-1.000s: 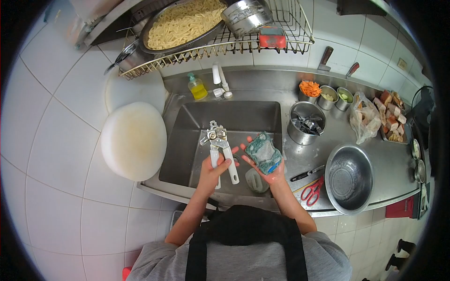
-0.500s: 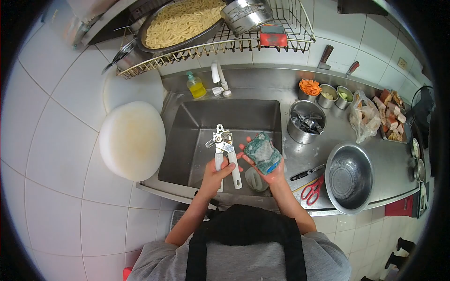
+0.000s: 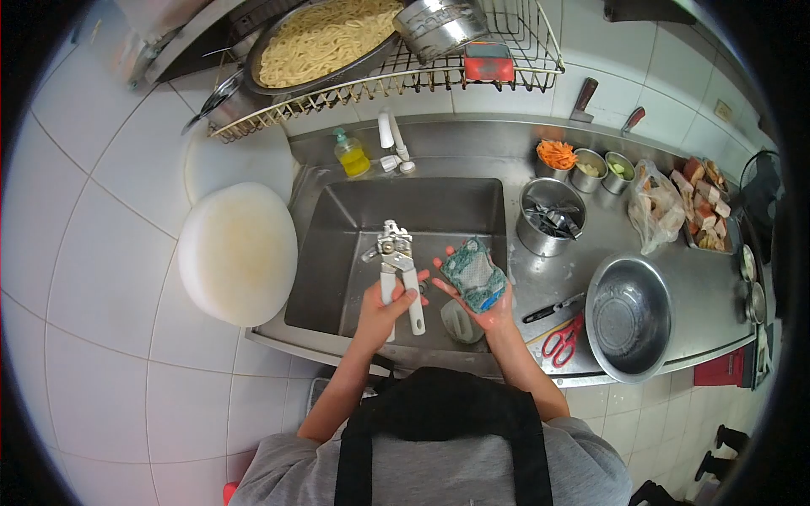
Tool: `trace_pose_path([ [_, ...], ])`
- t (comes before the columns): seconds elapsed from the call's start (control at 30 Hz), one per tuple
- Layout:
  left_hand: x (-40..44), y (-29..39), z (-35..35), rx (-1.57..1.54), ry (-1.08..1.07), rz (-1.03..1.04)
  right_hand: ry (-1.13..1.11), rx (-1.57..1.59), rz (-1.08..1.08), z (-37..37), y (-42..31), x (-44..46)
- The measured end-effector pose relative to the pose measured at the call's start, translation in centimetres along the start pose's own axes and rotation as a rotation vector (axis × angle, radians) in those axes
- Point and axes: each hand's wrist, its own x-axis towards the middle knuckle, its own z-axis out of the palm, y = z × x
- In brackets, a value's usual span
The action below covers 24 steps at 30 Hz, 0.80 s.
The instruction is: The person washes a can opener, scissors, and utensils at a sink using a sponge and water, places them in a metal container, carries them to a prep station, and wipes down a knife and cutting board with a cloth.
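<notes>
Over the left part of the sink (image 3: 314, 297), my left hand (image 3: 384, 314) is closed around the white handles of a can opener (image 3: 396, 253), whose metal head points away from me. My right hand (image 3: 494, 310) is turned palm up and holds a green scouring sponge (image 3: 472, 271) with a grey mesh patch and a blue corner. The two hands are a short way apart, and the sponge does not touch the can opener. Below them, a clear plastic container (image 3: 460, 322) lies in the sink near its front edge.
A faucet (image 3: 393, 143) and a yellow soap bottle (image 3: 351, 153) stand behind the sink. To the right are a steel bowl (image 3: 629, 320), red scissors (image 3: 562, 341), a peeler (image 3: 553, 309) and a pot of utensils (image 3: 550, 221). White cutting boards (image 3: 238, 253) lie left.
My left hand has moved slightly to the left with the can opener, which has turned a little. My right hand and the sponge have stayed nearly still.
</notes>
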Motion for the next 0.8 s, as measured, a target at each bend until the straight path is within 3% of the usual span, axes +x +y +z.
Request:
trace_pose_path([
  [0.17, 0.2, 1.9, -0.7, 0.002, 0.077, 0.053, -0.051, -0.021, -0.013, -0.7, -0.2, 0.2],
  [0.8, -0.2, 0.4, 0.5, 0.044, -0.011, -0.064, 0.003, 0.026, 0.016, -0.3, 0.1, 0.0],
])
